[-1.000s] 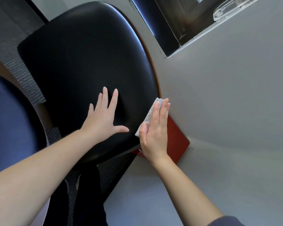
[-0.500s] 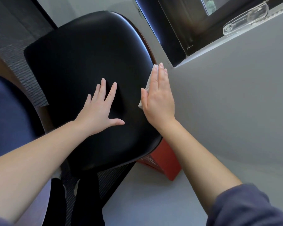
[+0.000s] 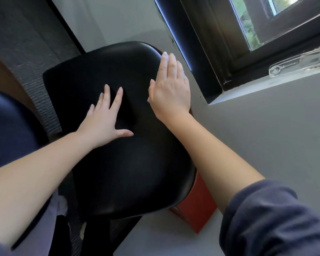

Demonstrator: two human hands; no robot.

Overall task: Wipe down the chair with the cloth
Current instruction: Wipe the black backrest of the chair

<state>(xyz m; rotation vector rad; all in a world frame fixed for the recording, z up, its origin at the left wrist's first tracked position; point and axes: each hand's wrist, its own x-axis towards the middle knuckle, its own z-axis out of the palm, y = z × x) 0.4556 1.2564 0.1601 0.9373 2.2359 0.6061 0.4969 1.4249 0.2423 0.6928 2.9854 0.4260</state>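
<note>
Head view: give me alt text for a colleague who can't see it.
Two bare hands lie flat on a black chair: the left hand spread on its middle, the right hand along its right edge near the top. The cloth is not plainly visible.

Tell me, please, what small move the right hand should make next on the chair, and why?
Probably slide the right hand leftward along the far rim of the chair seat: its flat fingers reach the far right corner, and the left hand braces the middle.
</note>
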